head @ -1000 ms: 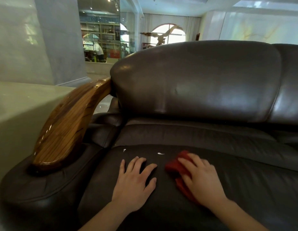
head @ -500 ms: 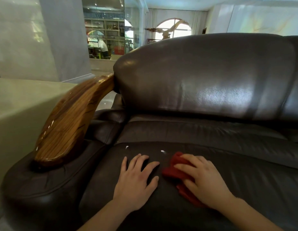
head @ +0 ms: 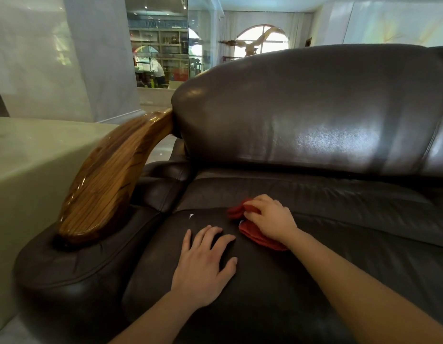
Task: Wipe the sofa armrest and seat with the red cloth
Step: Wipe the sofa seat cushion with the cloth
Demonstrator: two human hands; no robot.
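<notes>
Right hand (head: 271,218): grip closed down over the bunched red cloth (head: 255,232), fingers curled and pressing it onto the seat (head: 314,281) at frame centre, likely to keep wiping pressure. Left hand (head: 203,259): flat, fingers spread, holding nothing, just lower left of the cloth; probably bracing. White fleck (head: 191,216) on the leather left of the cloth, not yet wiped. Wooden armrest (head: 111,177) at left, untouched.

This looks like a grand living room or lobby. A dark leather sofa (head: 314,115) with a polished wooden armrest (head: 108,180) fills the space around the hands. Beyond them stand a marble column (head: 91,58), display shelves (head: 163,45), an arched window (head: 262,38) and a carved wooden sculpture (head: 255,43).
</notes>
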